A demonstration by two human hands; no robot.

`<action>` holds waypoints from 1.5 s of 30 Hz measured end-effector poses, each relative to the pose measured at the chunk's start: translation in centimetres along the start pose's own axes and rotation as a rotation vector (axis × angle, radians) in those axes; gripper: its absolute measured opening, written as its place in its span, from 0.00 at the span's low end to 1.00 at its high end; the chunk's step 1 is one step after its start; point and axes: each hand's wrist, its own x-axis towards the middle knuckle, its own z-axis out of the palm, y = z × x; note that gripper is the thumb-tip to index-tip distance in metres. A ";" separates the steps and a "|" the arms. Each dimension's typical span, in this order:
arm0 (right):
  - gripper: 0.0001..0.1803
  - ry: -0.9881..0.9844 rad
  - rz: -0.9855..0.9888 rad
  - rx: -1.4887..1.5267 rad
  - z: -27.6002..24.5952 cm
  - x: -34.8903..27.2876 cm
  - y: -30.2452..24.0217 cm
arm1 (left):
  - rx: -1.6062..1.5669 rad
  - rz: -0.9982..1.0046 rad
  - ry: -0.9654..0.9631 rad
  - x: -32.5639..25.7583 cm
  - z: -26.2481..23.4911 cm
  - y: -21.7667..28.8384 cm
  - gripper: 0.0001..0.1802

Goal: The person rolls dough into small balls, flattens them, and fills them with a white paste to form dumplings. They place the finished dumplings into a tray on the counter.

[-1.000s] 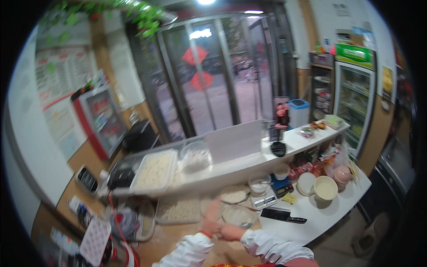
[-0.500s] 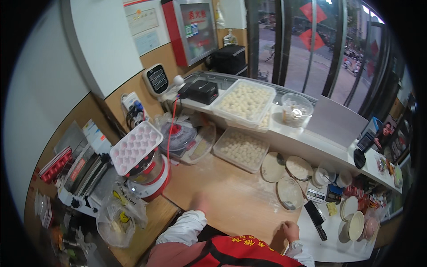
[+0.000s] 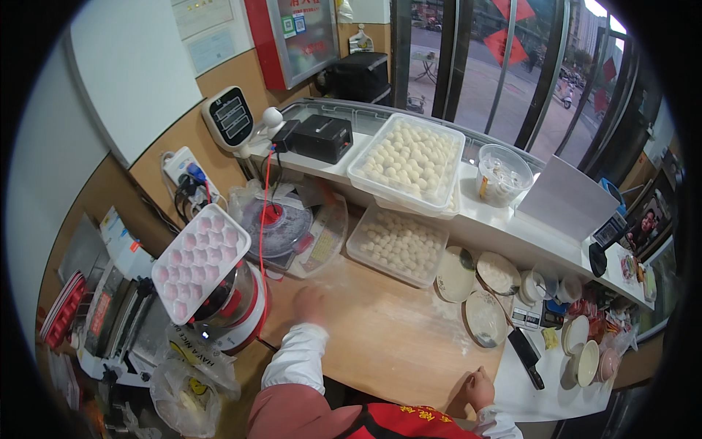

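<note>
My left hand [image 3: 311,304], smeared by motion, is over the left part of the floured wooden worktop [image 3: 373,325]; its fingers cannot be made out. Near the front right edge of the worktop my right hand [image 3: 480,388] rests with fingers curled in, and nothing shows in it. A black-handled cleaver [image 3: 523,354] lies to the right of that hand. Beyond the hands stands a clear plastic tub [image 3: 399,272] of small pale dough balls. Three oval plates are to its right, the closest one [image 3: 485,319] lightly floured.
On the back ledge are a white tray of dough balls [image 3: 412,157], a round clear tub [image 3: 504,175] and a black box-shaped device [image 3: 322,139]. At left, a pink-and-white egg-tray-like mould [image 3: 201,262] sits on a red-and-white appliance [image 3: 245,311], beside a hanging red cord [image 3: 266,241]. Bowls [image 3: 585,363] stand right.
My left hand has moved forward and left over the worktop, its arm reaching further out. My right hand stays near the front right edge. The view has shifted a little.
</note>
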 end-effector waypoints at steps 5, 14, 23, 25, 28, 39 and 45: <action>0.13 0.022 0.043 0.018 0.3 -0.7 -0.6 | -0.136 0.261 0.241 3.5 2.2 4.7 0.10; 0.17 0.035 0.091 0.020 1.2 -0.8 -1.3 | -0.235 0.186 0.361 3.8 2.9 4.8 0.07; 0.20 -0.011 0.200 0.030 -0.2 -1.0 -3.9 | -0.202 0.169 0.148 4.8 4.7 2.2 0.09; 0.21 0.007 0.178 0.018 -0.2 -1.0 -4.1 | -0.004 0.222 0.135 5.2 4.4 2.4 0.08; 0.21 0.027 0.166 0.014 0.4 -1.0 -3.7 | 0.092 0.183 0.027 5.4 3.5 3.5 0.06; 0.18 0.028 0.151 -0.074 1.6 -0.4 -3.0 | -1.023 -0.325 -0.072 1.7 4.0 -1.9 0.03; 0.10 -0.007 0.071 0.051 0.8 1.4 -6.4 | -1.659 -0.913 0.172 -2.1 0.5 -6.2 0.06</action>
